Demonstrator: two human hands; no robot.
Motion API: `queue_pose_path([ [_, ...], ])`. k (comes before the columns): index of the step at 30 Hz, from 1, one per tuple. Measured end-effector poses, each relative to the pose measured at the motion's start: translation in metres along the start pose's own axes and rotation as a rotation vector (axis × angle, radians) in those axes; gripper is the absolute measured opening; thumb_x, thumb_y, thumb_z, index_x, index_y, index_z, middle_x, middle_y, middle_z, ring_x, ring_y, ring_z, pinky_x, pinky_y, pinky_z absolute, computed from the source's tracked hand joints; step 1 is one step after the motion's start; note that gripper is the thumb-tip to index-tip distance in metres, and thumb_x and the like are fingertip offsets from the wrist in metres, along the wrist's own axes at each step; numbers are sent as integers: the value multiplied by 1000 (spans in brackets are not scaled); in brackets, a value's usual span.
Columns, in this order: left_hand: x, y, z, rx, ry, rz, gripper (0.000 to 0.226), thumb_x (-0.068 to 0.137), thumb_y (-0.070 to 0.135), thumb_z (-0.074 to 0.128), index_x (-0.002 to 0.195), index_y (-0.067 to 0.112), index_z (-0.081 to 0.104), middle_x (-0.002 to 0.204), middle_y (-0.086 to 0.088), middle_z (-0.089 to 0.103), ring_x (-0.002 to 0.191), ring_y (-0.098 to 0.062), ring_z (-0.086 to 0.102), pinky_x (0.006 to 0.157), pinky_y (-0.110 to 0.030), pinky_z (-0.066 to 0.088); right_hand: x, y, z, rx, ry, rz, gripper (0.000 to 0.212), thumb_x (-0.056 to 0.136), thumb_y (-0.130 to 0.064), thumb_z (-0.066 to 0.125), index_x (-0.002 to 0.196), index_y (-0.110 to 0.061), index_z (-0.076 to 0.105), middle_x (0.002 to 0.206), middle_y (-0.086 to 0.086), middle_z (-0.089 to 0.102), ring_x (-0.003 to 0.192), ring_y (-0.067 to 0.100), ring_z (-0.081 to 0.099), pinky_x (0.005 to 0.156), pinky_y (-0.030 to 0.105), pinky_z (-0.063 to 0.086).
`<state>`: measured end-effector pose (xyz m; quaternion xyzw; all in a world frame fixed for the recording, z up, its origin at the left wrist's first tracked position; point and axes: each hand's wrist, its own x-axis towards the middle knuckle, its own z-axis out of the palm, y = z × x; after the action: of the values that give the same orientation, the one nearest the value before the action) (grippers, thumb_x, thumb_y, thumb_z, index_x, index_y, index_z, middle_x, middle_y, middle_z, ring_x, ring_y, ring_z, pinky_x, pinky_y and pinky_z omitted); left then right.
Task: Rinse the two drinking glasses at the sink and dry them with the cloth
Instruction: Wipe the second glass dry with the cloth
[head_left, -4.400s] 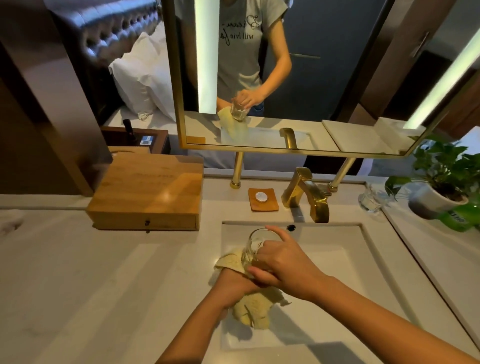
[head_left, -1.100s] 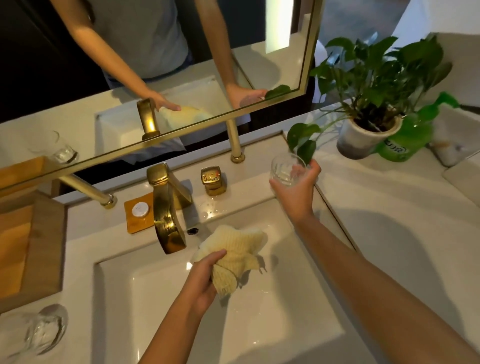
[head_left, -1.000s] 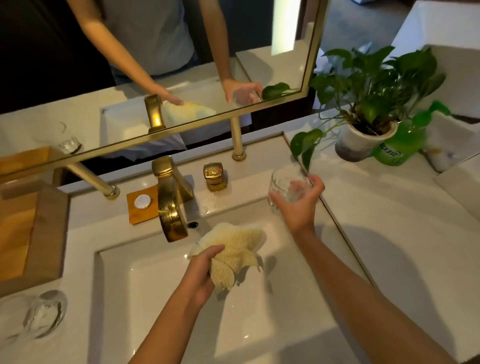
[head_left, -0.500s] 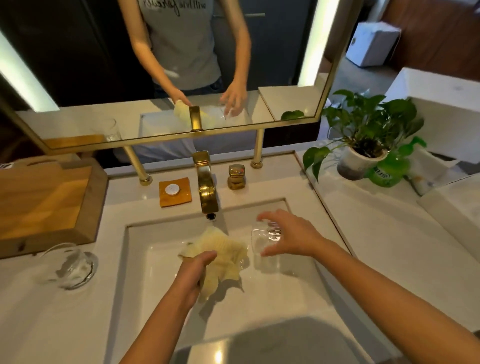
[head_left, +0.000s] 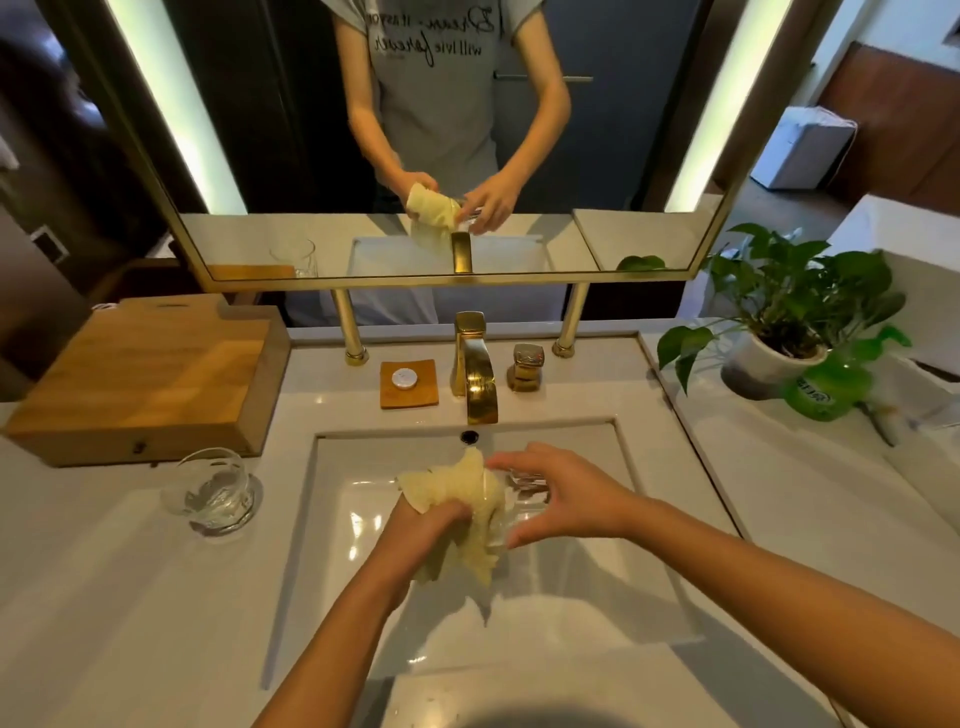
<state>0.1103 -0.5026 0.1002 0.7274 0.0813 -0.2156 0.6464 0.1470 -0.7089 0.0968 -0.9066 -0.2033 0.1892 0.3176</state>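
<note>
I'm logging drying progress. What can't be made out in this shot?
- Glass in the right hand: mostly hidden by the yellow cloth and fingers; wet or dry unclear.
- Left hand: fingers buried in the cloth.
- Green bottle label: too blurred to read.
- Second glass: residual water unclear.

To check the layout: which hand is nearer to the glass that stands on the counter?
The left hand. It holds the cloth over the sink, right of the glass. The right hand is farther right.
</note>
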Motion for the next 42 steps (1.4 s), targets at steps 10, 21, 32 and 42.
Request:
queue_pose_path([
  [10,-13,-1,3,619,-90,637,47,69,47,72,112,42,54,111,21,58,102,7,52,87,-9,42,6,-13,5,1031,-355,181,70,56,-47,89,116,-17,68,105,8,72,97,22,69,86,35,56],
  [21,-5,34,-4,-54,-105,207,38,66,26,82,98,24,62,79,3,72,65,-6,69,56,-23,55,12,-46,-30,674,-143,161,66,78,-56,65,134,-27,47,123,0,55,102,15,62,76,29,59],
  [32,-16,36,-19,-369,-404,-31,81,41,30,92,114,16,61,88,-5,75,76,-18,72,63,-30,58,-7,-48,-20,344,102,-189,64,67,-28,88,115,-18,47,110,1,59,90,13,63,70,35,58],
  [42,-19,37,-7,561,-116,590,46,77,43,66,121,29,59,111,12,65,102,5,59,87,-17,49,-10,-52,-8,1225,-240,299,80,45,-54,91,107,-12,65,84,13,68,61,15,65,51,18,56],
])
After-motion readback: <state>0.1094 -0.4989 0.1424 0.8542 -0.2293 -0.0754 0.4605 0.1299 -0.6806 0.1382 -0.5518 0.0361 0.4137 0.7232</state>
